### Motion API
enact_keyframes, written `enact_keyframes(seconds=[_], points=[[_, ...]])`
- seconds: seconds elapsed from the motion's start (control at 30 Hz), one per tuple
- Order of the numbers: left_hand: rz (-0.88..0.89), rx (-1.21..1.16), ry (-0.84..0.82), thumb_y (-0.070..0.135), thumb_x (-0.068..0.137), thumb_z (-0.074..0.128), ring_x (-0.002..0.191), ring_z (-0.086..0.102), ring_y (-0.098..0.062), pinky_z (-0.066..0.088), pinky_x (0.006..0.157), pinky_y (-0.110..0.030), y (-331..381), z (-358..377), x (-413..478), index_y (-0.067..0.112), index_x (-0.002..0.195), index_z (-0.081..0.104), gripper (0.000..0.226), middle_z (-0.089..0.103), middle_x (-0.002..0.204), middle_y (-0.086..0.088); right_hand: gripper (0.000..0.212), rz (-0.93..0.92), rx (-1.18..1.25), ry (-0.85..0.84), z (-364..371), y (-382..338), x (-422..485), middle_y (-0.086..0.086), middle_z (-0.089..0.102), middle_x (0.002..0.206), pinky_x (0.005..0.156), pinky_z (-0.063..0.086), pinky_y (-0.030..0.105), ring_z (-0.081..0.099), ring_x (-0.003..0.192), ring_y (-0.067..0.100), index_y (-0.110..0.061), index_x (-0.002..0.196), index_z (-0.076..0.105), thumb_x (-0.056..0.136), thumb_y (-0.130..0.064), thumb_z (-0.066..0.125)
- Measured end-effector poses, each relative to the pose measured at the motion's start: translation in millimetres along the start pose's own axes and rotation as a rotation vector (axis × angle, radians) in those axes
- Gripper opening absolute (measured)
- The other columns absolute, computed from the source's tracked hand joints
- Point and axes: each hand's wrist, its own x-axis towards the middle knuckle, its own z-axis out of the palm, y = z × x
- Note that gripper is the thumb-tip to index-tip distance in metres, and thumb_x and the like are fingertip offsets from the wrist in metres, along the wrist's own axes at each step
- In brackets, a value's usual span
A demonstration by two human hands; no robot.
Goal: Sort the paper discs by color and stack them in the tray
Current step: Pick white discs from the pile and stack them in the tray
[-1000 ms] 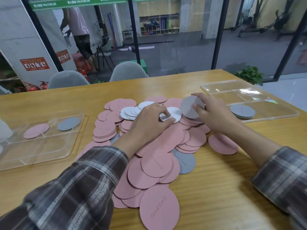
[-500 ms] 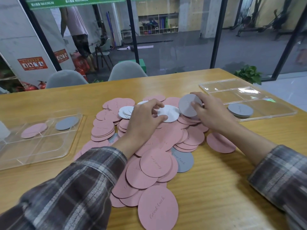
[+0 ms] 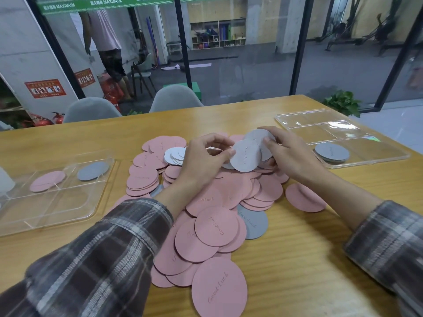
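Head cam: both hands are up over the big pile of mostly pink discs [image 3: 215,227] on the wooden table [image 3: 297,259], left hand [image 3: 203,161] pinching a pale grey disc [image 3: 245,156] by its edge. Right hand [image 3: 290,154] is clamped on a 2nd grey disc [image 3: 257,137] tucked just behind it. The clear tray [image 3: 343,138] on the right has a small grey stack [image 3: 332,152]; the left tray [image 3: 45,202] holds 1 pink disc [image 3: 47,181] and 1 grey disc [image 3: 93,171] in separate compartments.

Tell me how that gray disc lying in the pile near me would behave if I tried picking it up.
The gray disc looks thin and flat, so probably light and hard to lift without prying an edge. Pink discs overlap it, so they would likely shift. It should not roll.
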Motion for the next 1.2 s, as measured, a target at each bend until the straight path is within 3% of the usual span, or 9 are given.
enact_keyframes(seconds=[0.07, 0.17, 0.37, 0.53, 0.67, 0.87, 0.97, 1.1, 1.2], points=[[-0.044, -0.062, 0.015, 0.006, 0.086, 0.081, 0.074, 0.073, -0.016, 0.065, 0.082, -0.046, 0, 5, 0, 0.016, 0.093, 0.077, 0.012, 0.076, 0.088, -0.007, 0.034, 0.006, 0.034, -0.024, -1, -3, -2, -0.005, 0.067, 0.107, 0.058, 0.051, 0.028, 0.063, 0.083, 0.017, -0.033, 0.126, 0.063, 0.106, -0.022, 0.038], [-0.077, -0.122, 0.042, 0.001, 0.087, 0.080, 0.071, 0.074, -0.015, 0.065, 0.080, -0.035, 4, 11, 1, 0.009, 0.093, 0.075, 0.011, 0.073, 0.086, -0.007, 0.032, 0.017, 0.062, -0.065, 0, -7, -4, -0.001, 0.067, 0.114, 0.068, 0.054, 0.040, 0.064, 0.096, 0.022, -0.036, 0.122, 0.063, 0.108, -0.028, 0.035], [-0.056, -0.059, 0.065, 0.008, 0.086, 0.082, 0.074, 0.076, -0.019, 0.064, 0.078, -0.033, 6, 15, 2, 0.013, 0.090, 0.075, 0.010, 0.076, 0.084, -0.004, 0.022, -0.022, 0.054, -0.126, 7, -6, -4, -0.007, 0.065, 0.093, 0.051, 0.051, 0.029, 0.064, 0.068, 0.017, -0.028, 0.122, 0.062, 0.104, -0.031, 0.049], [0.152, 0.547, -0.008, 0.035, 0.086, 0.080, 0.097, 0.065, -0.015, 0.053, 0.084, -0.034, -6, 5, 3, 0.020, 0.106, 0.074, 0.026, 0.072, 0.106, 0.006, 0.038, -0.052, -0.158, -0.029, 0, 1, 0, 0.002, 0.062, 0.122, 0.077, 0.034, 0.027, 0.053, 0.105, 0.017, -0.023, 0.143, 0.048, 0.105, -0.027, 0.046], [0.134, 0.682, -0.041, 0.048, 0.086, 0.075, 0.103, 0.065, -0.018, 0.053, 0.087, -0.039, -12, 3, 2, 0.020, 0.115, 0.074, 0.040, 0.071, 0.110, 0.005, 0.050, -0.067, -0.331, -0.055, -1, 1, -1, 0.011, 0.052, 0.142, 0.089, 0.034, 0.031, 0.047, 0.127, 0.029, -0.019, 0.155, 0.029, 0.107, -0.023, 0.042], [0.159, 0.521, 0.006, 0.031, 0.080, 0.085, 0.087, 0.064, -0.016, 0.054, 0.086, -0.038, -13, 3, 0, 0.019, 0.112, 0.074, 0.037, 0.069, 0.109, 0.001, 0.050, -0.077, -0.343, -0.069, 1, 7, 2, 0.010, 0.052, 0.142, 0.089, 0.029, 0.026, 0.045, 0.128, 0.028, -0.019, 0.156, 0.029, 0.107, -0.022, 0.041], [0.140, 0.352, 0.031, 0.011, 0.078, 0.087, 0.073, 0.064, -0.015, 0.055, 0.078, -0.024, -10, -2, 1, 0.018, 0.113, 0.075, 0.037, 0.068, 0.100, 0.001, 0.050, -0.059, -0.284, -0.027, -1, 5, 0, 0.009, 0.054, 0.142, 0.086, 0.026, 0.020, 0.046, 0.129, 0.027, -0.019, 0.154, 0.035, 0.106, -0.023, 0.046], [0.039, 0.146, 0.024, 0.008, 0.080, 0.087, 0.068, 0.063, -0.004, 0.050, 0.070, -0.012, -4, -9, 0, 0.019, 0.103, 0.078, 0.027, 0.070, 0.085, 0.003, 0.047, -0.035, -0.197, -0.001, -2, 1, -1, 0.009, 0.059, 0.123, 0.082, 0.031, 0.024, 0.050, 0.104, 0.022, -0.024, 0.152, 0.040, 0.106, -0.026, 0.046], [0.021, 0.035, -0.022, 0.009, 0.083, 0.085, 0.075, 0.072, -0.012, 0.056, 0.072, -0.020, -2, -13, 0, 0.015, 0.094, 0.079, 0.014, 0.075, 0.084, -0.006, 0.044, -0.024, -0.163, 0.009, -2, 0, -1, 0.001, 0.056, 0.109, 0.080, 0.033, 0.027, 0.049, 0.097, 0.017, -0.025, 0.150, 0.043, 0.106, -0.028, 0.045]])
